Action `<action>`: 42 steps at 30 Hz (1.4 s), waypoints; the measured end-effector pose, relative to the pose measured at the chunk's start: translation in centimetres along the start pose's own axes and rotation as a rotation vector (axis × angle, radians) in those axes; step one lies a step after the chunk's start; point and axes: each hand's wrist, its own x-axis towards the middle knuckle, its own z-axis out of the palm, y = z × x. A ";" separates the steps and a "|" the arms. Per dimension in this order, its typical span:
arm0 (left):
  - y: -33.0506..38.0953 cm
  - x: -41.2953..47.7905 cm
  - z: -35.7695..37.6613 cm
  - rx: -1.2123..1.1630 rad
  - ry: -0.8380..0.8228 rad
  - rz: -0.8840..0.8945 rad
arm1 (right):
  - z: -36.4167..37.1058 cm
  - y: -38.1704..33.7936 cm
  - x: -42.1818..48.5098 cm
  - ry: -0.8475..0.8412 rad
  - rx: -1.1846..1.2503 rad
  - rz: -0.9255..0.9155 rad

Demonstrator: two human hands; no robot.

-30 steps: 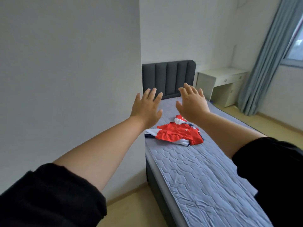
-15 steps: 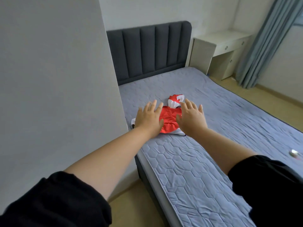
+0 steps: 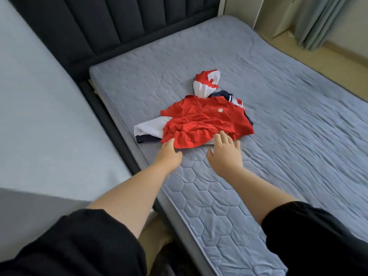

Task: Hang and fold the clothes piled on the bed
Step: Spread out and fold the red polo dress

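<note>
Both arms are coming right down onto the bed now: half a second back the hands were hovering over the clothes, and now they are landing at the near edge of the pile. The left hand is meeting the hem of the red shirt, its fingertips slipping out of sight at the fabric edge, so I cannot tell whether it is pinching yet. The right hand is arriving flat and relaxed, fingers spread, tips just touching the same crumpled hem, gripping nothing.

The red shirt is lying on top of the heap, towards the headboard end of the bed, with a white and navy garment poking out beneath it on the left and a red and white piece trailing off behind.

So the reach is turning into a pick. Nothing is being folded or hung yet; by my reading, the top shirt is about to be taken by its hem and lifted clear.
</note>
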 end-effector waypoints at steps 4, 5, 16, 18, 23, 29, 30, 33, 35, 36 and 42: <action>-3.2 7.4 3.5 -0.445 -0.015 -0.364 | 5.3 -0.3 4.4 -0.040 0.079 0.072; -4.0 8.9 4.6 -0.554 -0.033 -0.455 | 6.7 -0.3 5.4 -0.045 0.091 0.072; -9.9 19.9 11.7 -1.229 -0.111 -0.761 | 18.2 0.9 5.9 -0.157 0.284 0.223; -9.5 21.4 11.9 -1.272 -0.090 -0.715 | 18.9 1.6 5.7 -0.154 0.309 0.247; -8.6 23.1 12.4 -0.910 0.059 -0.586 | 19.6 3.2 5.2 -0.152 0.352 0.295; -7.1 15.0 15.1 -0.024 -0.073 -0.193 | 18.7 4.9 3.3 -0.190 0.358 0.330; -6.7 13.3 15.3 0.029 -0.101 -0.127 | 18.5 5.2 2.6 -0.188 0.384 0.340; -4.8 9.0 14.7 0.164 -0.315 0.020 | 17.0 5.9 0.6 -0.167 0.464 0.342; -3.3 6.7 13.3 0.201 -0.506 0.059 | 15.8 6.4 -0.8 -0.184 0.437 0.267; -2.4 5.6 12.5 0.185 -0.580 0.073 | 15.2 6.6 -1.5 -0.204 0.403 0.223; 2.1 -2.8 6.6 -0.198 -0.965 0.019 | 11.4 6.6 -5.8 -0.218 0.200 0.001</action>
